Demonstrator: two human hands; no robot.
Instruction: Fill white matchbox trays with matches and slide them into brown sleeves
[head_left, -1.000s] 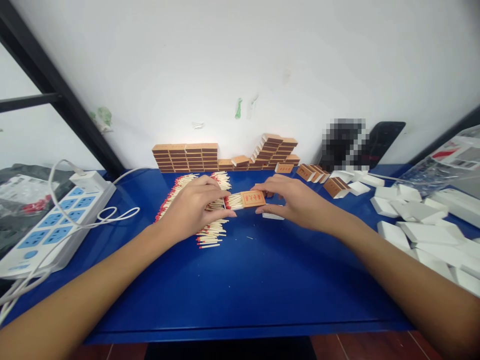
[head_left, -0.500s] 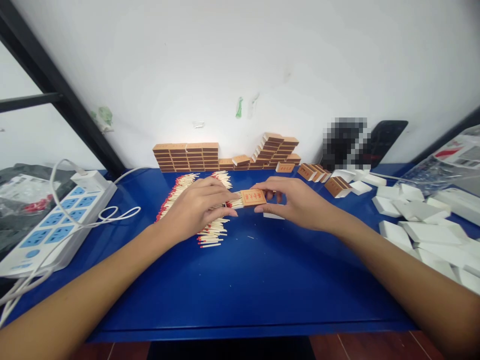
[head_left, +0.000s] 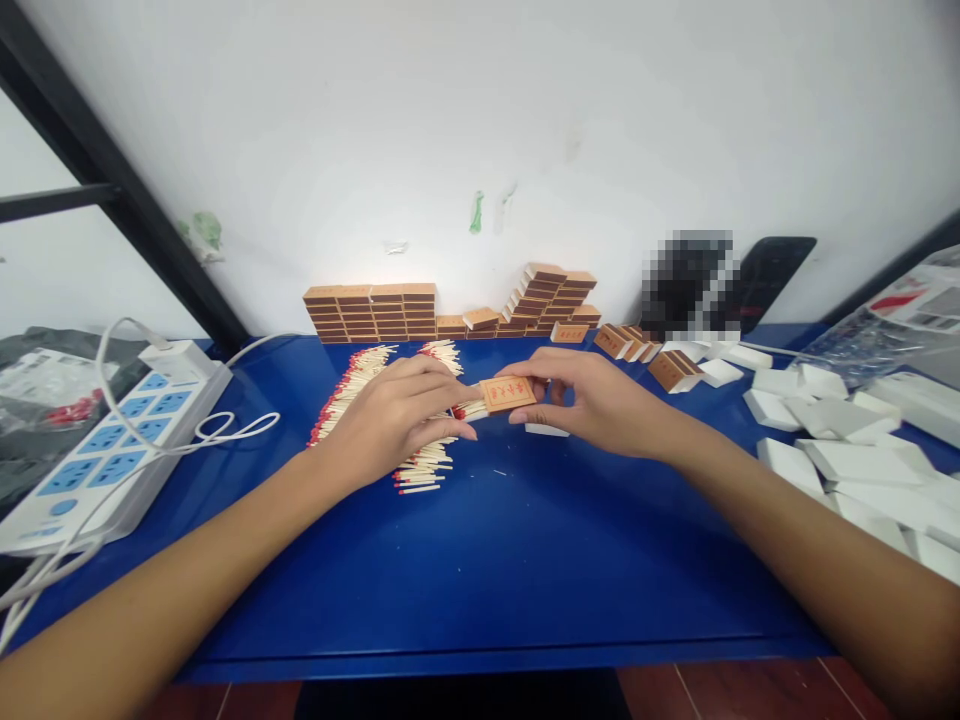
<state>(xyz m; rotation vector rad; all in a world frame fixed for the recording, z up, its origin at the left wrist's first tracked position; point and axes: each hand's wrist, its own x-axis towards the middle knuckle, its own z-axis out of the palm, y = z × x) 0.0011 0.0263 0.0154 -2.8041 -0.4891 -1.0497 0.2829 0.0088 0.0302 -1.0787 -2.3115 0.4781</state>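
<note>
- Power strip (head_left: 112, 445), white, blue sockets: by the surface's (head_left: 480, 570) left edge.
- Matchbox stack (head_left: 371, 313): along the back edge, left of centre.
- Loose matches (head_left: 424, 462), red-headed: left of centre, partly beneath the left hand.
- Left hand (head_left: 397, 405): I read it as pinching the match-filled tray (head_left: 470, 409) between thumb and fingers; some fingertips are hidden from me.
- Match-filled tray: projects from the sleeve's left end, between both hands, midway along the surface. I expect little weight; thin sides, best held by the long walls and kept level, as matches could spill.
- Matchbox sleeve (head_left: 508, 393), orange: I judge it light, stiff card, easily crushed; hold lightly by the long edges.
- Second matchbox stack (head_left: 553, 300), stepped: back edge.
- White piece (head_left: 547, 431): below the right hand.
- Right hand (head_left: 585, 400): thumb and fingers curled, pinching the sleeve's right end.
- White trays (head_left: 862, 460): heaped towards the right edge.
</note>
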